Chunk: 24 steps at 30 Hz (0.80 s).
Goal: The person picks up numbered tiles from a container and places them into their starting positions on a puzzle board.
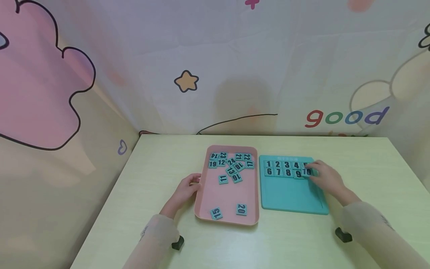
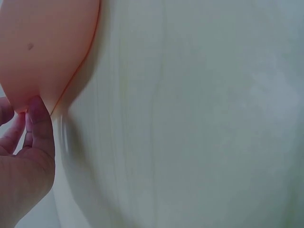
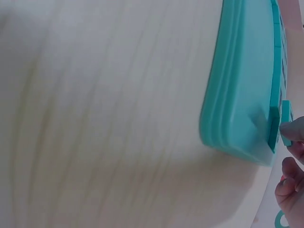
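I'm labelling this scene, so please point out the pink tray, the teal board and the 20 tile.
Tray (image 1: 231,193): head view, on its bare floor.
Board (image 1: 285,194): head view, on its bare near part.
20 tile (image 1: 241,209): head view, on its numbered face.

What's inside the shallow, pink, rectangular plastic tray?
Scattered flat teal square tiles with dark numbers, including 15 and 20, lie in the tray. Anything beneath them is hidden.
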Each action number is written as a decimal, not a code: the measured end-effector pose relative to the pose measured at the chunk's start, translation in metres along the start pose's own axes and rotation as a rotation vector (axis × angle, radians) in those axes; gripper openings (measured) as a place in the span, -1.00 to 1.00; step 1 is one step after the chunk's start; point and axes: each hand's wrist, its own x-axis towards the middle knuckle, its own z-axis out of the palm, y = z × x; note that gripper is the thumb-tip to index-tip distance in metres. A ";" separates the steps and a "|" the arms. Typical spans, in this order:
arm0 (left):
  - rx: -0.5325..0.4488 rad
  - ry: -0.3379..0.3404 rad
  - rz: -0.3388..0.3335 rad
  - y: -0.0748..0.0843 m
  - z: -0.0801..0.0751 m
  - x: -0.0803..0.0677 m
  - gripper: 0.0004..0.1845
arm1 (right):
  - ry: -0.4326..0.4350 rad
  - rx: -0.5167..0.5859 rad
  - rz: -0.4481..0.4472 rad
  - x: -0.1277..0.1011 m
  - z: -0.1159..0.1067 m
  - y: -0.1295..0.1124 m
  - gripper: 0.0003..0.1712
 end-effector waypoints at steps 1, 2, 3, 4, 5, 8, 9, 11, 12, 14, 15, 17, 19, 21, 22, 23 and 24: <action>-0.005 -0.001 0.001 0.000 0.000 0.000 -0.61 | -0.005 0.007 0.009 0.000 0.000 0.001 -0.57; -0.007 -0.002 0.003 0.000 0.000 0.000 -0.61 | -0.012 0.011 0.016 -0.001 0.000 0.003 -0.57; -0.011 -0.002 0.002 0.000 0.000 0.000 -0.61 | -0.015 0.014 0.020 -0.001 0.000 0.003 -0.57; -0.015 -0.002 0.002 0.000 0.000 -0.001 -0.61 | -0.018 0.017 0.021 -0.002 0.000 0.004 -0.56; -0.017 -0.001 0.000 0.000 0.000 -0.001 -0.61 | -0.018 0.019 0.022 -0.002 0.000 0.005 -0.56; -0.017 0.001 -0.005 0.001 0.000 -0.001 -0.60 | -0.015 0.026 0.016 -0.003 0.000 0.008 -0.56; -0.015 0.002 -0.008 0.001 0.000 -0.002 -0.60 | -0.012 0.025 0.013 -0.004 0.000 0.009 -0.56; -0.015 0.006 -0.016 0.001 0.000 -0.002 -0.60 | -0.011 0.027 0.013 -0.004 0.000 0.012 -0.57; -0.016 0.007 -0.019 0.001 0.000 -0.002 -0.60 | -0.011 0.027 0.015 -0.004 0.001 0.013 -0.57; -0.018 0.008 -0.026 0.001 0.000 -0.002 -0.60 | -0.012 0.024 0.018 -0.004 0.001 0.014 -0.57; -0.020 0.009 -0.029 0.001 0.000 -0.002 -0.60 | -0.014 0.027 0.020 -0.003 0.001 0.015 -0.58; -0.028 0.011 -0.037 0.001 0.000 -0.002 -0.60 | -0.015 0.030 0.021 -0.003 0.002 0.015 -0.59; -0.032 0.009 -0.029 0.001 0.000 -0.002 -0.60 | -0.017 0.036 0.019 -0.003 0.002 0.014 -0.59; -0.047 0.013 -0.036 0.001 0.000 -0.001 -0.60 | -0.020 0.042 0.019 -0.003 0.002 0.012 -0.60; -0.052 0.014 -0.036 0.001 0.000 -0.001 -0.60 | -0.020 0.043 0.019 -0.003 0.003 0.012 -0.60; -0.057 0.015 -0.036 0.001 0.000 -0.001 -0.60 | -0.021 0.042 0.019 -0.003 0.003 0.011 -0.59; -0.058 0.017 -0.034 0.001 0.000 -0.001 -0.60 | -0.022 0.042 0.020 -0.003 0.003 0.011 -0.59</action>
